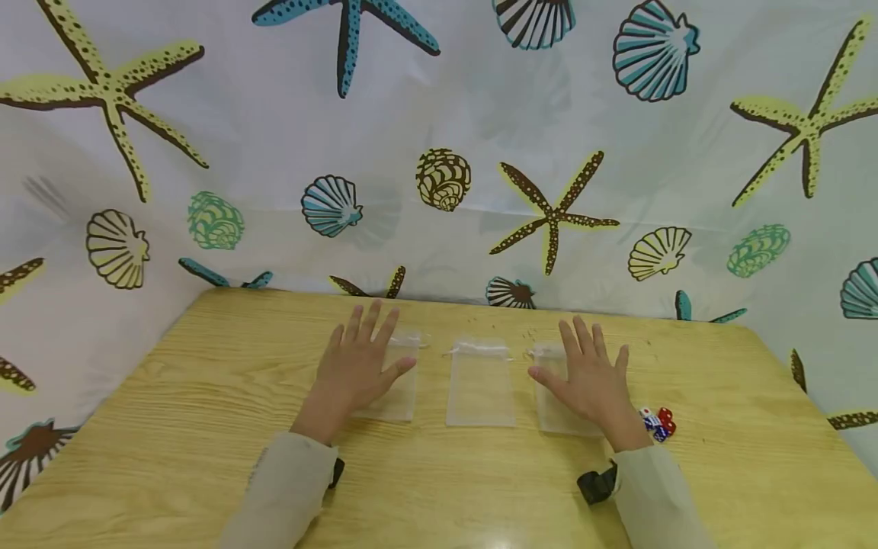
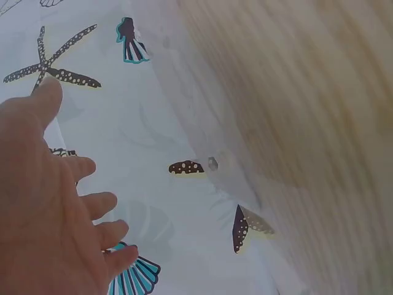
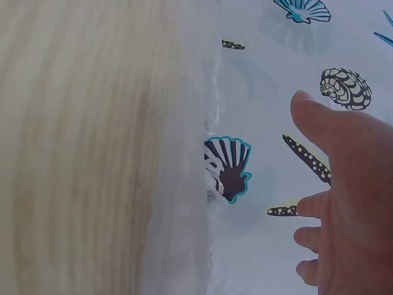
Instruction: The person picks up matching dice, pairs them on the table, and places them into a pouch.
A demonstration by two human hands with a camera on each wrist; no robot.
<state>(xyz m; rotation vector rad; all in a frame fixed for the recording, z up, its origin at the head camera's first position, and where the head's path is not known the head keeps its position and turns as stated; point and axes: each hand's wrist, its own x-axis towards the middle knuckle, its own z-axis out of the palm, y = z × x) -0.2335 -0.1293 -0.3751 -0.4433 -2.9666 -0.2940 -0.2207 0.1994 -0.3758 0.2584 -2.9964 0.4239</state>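
My left hand [image 1: 353, 370] is spread flat, palm down, over the left sheer white drawstring bag [image 1: 399, 393], hiding much of it. Fingers straight and apart, my right hand [image 1: 590, 385] overlaps the right sheer drawstring bag [image 1: 559, 412]. Between the two lies a middle drawstring bag [image 1: 480, 389], flat, its gathered top toward the back. Neither hand grips anything. In the left wrist view the left hand [image 2: 49, 203] shows its palm and extended fingers; the right wrist view shows the right hand [image 3: 356, 196] likewise. A small pile of red, blue and white dice [image 1: 658, 424] lies beside the right wrist.
The wooden table [image 1: 206, 396] extends to both sides. A white cloth [image 1: 439, 252] printed with starfish and shells hangs along its back edge and around the sides. Black straps [image 1: 597, 485] with cameras sit at the wrists by the light sleeves [image 1: 291, 480].
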